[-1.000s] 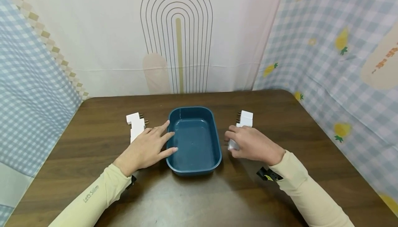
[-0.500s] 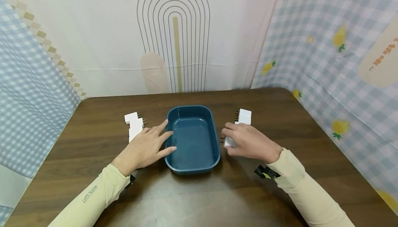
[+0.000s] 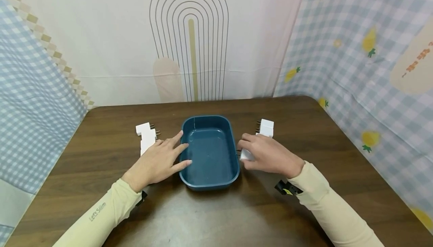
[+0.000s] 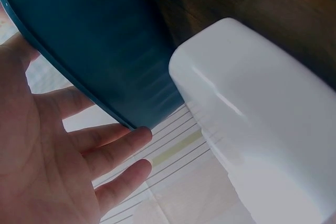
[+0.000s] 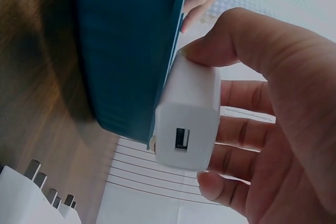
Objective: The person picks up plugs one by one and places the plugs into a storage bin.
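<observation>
My right hand (image 3: 270, 153) holds a white USB charger (image 5: 189, 114) between thumb and fingers, close to the right side of the blue plastic basin (image 3: 209, 160). In the right wrist view the charger's USB port faces the camera, and the charger overlaps the basin's rim. My left hand (image 3: 157, 166) touches the basin's left rim, its fingers spread and fairly straight. The basin has nothing inside. Left of it, several white chargers (image 3: 147, 140) stand in a row, prongs pointing right, partly hidden behind my left hand.
More white chargers (image 3: 267, 127) lie beyond my right hand, prongs pointing left; some show at the lower left of the right wrist view. Everything is on a dark wooden table (image 3: 209, 217). Patterned cloths (image 3: 338, 59) hang behind and at both sides.
My right hand has moved left with the charger, away from the right row and up against the basin's side. The left hand keeps its place on the rim.
</observation>
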### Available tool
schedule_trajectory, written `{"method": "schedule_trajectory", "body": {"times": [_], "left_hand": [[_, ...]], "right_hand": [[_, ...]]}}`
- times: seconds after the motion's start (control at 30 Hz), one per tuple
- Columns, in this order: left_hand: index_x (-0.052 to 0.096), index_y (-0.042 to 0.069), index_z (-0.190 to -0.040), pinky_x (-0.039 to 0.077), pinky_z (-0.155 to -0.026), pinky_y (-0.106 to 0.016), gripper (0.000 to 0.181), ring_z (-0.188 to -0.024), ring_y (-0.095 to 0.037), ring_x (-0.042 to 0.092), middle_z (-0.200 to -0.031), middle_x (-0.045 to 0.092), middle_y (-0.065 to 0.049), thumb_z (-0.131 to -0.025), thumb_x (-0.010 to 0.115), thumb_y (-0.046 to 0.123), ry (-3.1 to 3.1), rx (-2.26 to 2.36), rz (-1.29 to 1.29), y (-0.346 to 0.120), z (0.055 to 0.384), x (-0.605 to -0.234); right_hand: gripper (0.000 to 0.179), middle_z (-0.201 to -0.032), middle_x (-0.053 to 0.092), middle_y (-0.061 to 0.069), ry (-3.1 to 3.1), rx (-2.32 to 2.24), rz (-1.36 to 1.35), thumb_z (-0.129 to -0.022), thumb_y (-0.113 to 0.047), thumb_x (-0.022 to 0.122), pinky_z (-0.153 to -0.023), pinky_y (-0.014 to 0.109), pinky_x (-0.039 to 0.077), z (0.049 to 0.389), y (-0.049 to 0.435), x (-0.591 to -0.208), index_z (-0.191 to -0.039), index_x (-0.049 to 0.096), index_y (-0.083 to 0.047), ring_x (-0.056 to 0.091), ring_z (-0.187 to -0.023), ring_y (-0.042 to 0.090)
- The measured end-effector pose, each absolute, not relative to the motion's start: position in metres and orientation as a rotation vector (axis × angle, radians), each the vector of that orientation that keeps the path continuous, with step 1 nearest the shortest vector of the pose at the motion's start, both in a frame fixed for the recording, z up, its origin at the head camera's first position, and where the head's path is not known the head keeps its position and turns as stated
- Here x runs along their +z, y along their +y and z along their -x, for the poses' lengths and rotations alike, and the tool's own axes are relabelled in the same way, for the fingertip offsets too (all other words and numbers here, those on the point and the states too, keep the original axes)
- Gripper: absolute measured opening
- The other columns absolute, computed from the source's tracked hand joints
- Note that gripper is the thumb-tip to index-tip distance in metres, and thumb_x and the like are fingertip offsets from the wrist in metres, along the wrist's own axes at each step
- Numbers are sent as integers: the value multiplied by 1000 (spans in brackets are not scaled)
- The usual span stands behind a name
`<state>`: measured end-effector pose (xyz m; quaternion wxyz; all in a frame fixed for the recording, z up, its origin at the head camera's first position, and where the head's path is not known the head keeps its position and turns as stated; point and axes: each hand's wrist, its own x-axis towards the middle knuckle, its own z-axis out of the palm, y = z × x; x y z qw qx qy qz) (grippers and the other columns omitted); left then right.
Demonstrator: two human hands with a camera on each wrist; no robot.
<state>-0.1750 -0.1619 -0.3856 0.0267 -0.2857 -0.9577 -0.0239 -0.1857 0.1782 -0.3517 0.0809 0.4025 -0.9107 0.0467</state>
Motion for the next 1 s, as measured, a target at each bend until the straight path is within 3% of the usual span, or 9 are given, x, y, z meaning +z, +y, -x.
{"method": "schedule_trajectory", "body": {"times": [1.0], "left_hand": [[57,12,-145,43,-110,-54,67,-139,-36,52,-163,34,-20,-100,48,61,-2946,-52,886,-160,176,-387]], "right_hand": [[26,-105,66,-1,-2449,262,-1379,-87,-24,76,-69,25,50,180,165,-362,-110,73,-13,57,-82,11]]}}
